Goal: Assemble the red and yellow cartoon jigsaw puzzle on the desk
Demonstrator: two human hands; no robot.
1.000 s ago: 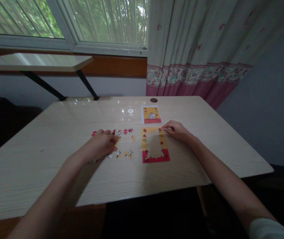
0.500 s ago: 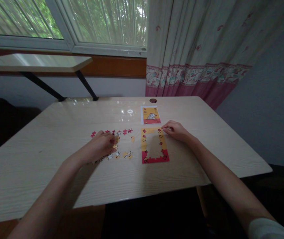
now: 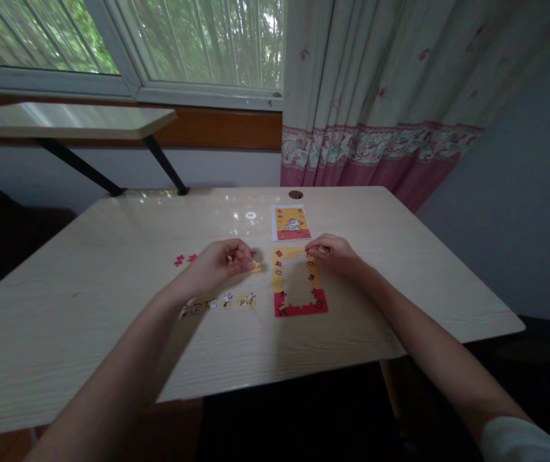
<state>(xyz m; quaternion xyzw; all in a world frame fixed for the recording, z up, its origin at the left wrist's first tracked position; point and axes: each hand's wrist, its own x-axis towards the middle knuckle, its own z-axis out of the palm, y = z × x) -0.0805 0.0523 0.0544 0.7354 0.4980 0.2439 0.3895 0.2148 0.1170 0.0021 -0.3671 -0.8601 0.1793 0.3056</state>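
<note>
Left fingers (image 3: 242,249); right fingers (image 3: 321,241): pinching or not, unclear; puzzle border (image 3: 301,310): yellow above, red below; hollow centre

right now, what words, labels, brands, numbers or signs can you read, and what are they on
None that I can read.
Picture card: printed drawings; any lettering is too small to read.
Puzzle frame and loose pieces: drawings and colours, no legible text.

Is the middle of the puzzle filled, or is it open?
Mostly open: inside the yellow and red puzzle border, the bare table surface is visible.
</note>
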